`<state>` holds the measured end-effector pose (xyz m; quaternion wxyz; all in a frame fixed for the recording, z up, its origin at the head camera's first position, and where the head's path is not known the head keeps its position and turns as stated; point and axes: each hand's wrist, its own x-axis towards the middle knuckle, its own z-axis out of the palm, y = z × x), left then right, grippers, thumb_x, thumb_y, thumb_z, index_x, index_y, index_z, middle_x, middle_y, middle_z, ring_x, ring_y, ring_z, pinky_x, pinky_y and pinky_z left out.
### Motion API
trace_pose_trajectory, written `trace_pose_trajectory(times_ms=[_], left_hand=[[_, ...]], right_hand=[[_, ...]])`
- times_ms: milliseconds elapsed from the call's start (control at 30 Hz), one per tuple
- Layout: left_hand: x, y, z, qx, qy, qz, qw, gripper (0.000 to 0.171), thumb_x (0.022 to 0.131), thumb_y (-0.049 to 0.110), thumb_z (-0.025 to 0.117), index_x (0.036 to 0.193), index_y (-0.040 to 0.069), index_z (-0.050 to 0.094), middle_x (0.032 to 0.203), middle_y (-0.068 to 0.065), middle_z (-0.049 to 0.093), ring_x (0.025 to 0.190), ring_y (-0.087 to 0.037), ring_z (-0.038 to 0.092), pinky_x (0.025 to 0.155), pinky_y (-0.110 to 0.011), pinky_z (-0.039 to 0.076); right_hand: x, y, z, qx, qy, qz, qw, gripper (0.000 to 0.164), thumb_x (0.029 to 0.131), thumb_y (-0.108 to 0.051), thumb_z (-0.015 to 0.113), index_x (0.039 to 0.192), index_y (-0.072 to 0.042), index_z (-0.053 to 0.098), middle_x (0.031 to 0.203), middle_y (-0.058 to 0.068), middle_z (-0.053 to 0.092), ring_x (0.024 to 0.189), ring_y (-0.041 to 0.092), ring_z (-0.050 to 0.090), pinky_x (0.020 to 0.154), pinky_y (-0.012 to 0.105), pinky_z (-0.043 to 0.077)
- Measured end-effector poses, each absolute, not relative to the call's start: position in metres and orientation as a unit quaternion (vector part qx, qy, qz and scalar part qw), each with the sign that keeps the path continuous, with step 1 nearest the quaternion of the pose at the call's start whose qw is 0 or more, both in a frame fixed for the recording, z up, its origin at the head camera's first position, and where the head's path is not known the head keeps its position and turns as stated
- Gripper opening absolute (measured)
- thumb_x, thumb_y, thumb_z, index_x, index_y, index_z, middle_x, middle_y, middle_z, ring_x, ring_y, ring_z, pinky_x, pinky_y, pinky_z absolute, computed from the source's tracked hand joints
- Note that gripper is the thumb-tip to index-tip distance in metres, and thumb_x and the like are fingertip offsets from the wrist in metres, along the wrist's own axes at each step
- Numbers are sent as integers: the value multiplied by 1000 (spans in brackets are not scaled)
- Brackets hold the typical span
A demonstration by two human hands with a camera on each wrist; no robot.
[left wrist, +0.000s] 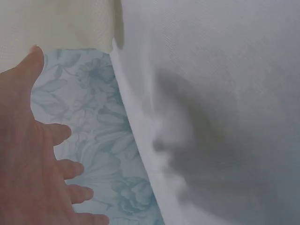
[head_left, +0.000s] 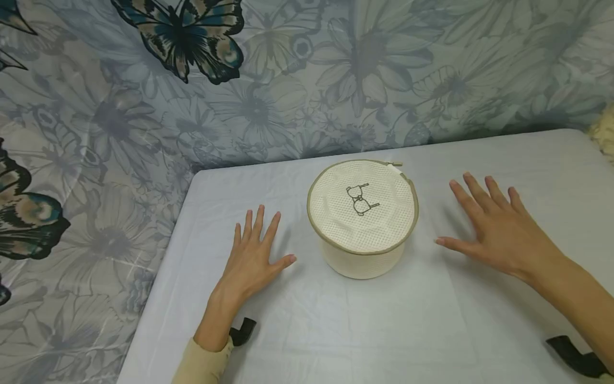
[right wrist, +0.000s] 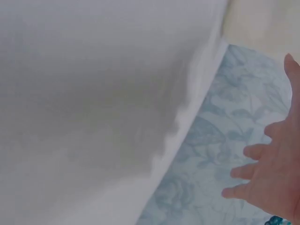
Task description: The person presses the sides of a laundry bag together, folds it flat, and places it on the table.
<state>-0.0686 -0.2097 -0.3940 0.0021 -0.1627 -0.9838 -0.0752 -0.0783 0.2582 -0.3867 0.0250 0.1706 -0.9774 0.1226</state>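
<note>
An embroidery hoop (head_left: 363,234) stretched with cream woven cloth lies tilted on the white table, the cloth's lower part bulging beneath it like a drum. A dark outline of eyeglasses is stitched near the middle of the cloth, and a small screw clasp (head_left: 394,164) sits at the hoop's upper right. To the left of the hoop, my left hand (head_left: 251,261) hovers with fingers spread, touching nothing. On the other side my right hand (head_left: 499,232) is likewise spread and apart from the hoop. Both wrist views show the hands with extended fingers; a pale cream shape stands at each one's top corner.
The white-covered table (head_left: 297,341) has its back edge against a grey floral curtain (head_left: 259,106) with butterflies. A black strap piece (head_left: 243,332) shows at the left wrist and another (head_left: 575,356) at the right. Something pale yellow and fluffy (head_left: 605,130) stands at the right edge.
</note>
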Motion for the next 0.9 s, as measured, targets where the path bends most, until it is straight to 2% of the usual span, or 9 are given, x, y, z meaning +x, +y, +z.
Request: trace_pose_trajectory(times_ms=[200,267,300,367,467,533,633,900], left_hand=[[-67,-207,-389,-172,-982,-74,12,94,90,71,53,161,24,13,166,-16,2,151,-36,-5,118,-62,9],[-68,-205,-387,-172,-982,-82,15,94,90,71,52,161,26,12,166,-15,2,151,-36,-5,118,-61,8],[-68,-204,-385,-174,-981,-89,17,94,90,71,52,161,26,12,166,-15,3,151,-35,-5,118,-60,9],[-69,-202,-381,-179,-978,-107,21,94,89,70,54,161,27,12,166,-13,6,151,-35,-3,119,-59,9],[-71,-200,-376,-196,-972,-124,33,96,87,69,59,161,28,13,166,-11,10,152,-33,0,119,-57,13],[-71,-199,-374,-211,-968,-128,43,99,85,67,64,161,29,12,166,-10,12,152,-33,3,119,-57,15],[-71,-198,-370,-230,-962,-130,64,104,82,64,70,161,29,12,165,-10,15,152,-33,6,118,-56,18],[-71,-195,-364,-258,-947,-170,90,106,80,57,77,161,24,15,164,-5,19,151,-30,16,115,-53,30]], right_hand=[[-75,255,-380,180,-973,140,28,111,83,-62,70,162,-19,5,165,17,7,149,44,5,119,57,-3],[-73,256,-378,182,-971,146,39,113,80,-60,74,162,-18,8,164,19,14,148,46,12,120,56,3],[-72,256,-377,181,-971,148,45,115,77,-60,76,161,-18,10,163,20,18,147,47,16,119,58,9],[-71,256,-374,177,-971,151,56,118,73,-60,80,161,-19,13,159,21,28,143,47,27,111,64,26],[-69,253,-367,167,-972,153,62,122,67,-60,84,161,-21,17,152,22,40,134,46,40,87,70,43],[-68,251,-362,161,-973,154,59,123,66,-60,85,161,-24,16,148,23,44,128,46,46,72,72,45],[-68,247,-355,160,-972,160,57,124,66,-58,87,161,-26,15,146,21,46,122,47,50,64,71,47],[-67,240,-345,170,-969,168,70,126,62,-51,91,161,-22,17,138,22,53,112,46,57,61,66,49]])
